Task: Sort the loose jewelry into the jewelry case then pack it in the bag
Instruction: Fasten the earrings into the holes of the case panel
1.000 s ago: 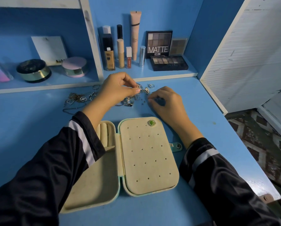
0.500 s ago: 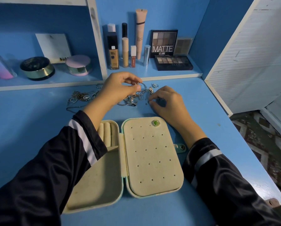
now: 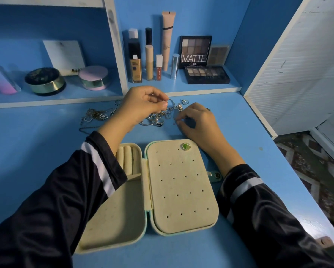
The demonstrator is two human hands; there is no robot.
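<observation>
Blue desk (image 3: 46,151) w/ a raised shelf (image 3: 201,89) along the back, blue wall behind, white panel at the right. On the shelf: two round jars (image 3: 45,81) at left; makeup bottles (image 3: 148,62) standing upright in the middle; a flat palette (image 3: 206,74) at right. The case (image 3: 181,190) lies open on the desk right in front of the person, both halves flat and side by side, hinge in the middle, long axis running near-to-far. Left half is partly under the left sleeve: ring rolls (image 3: 127,159) at the far end w/ nothing visible in them, and a plain tray nearer. Right half is a cream panel dotted w/ small holes, holding only a green stud (image 3: 186,146) at its far right corner. A snap tab (image 3: 216,176) sticks out from the right edge. The jewelry pile (image 3: 158,117) sits on the desk just beyond the case, below the shelf edge, and thin chains (image 3: 96,116) trail off to its left. Left hand (image 3: 141,105) is over the pile, fingers curled, thumb and forefinger pinching a thin silver hoop (image 3: 171,102). Right hand (image 3: 197,122) rests on the desk just right of the pile, fingers curled in w/ tips close together by some tiny pieces; can't tell if anything is held between them.
</observation>
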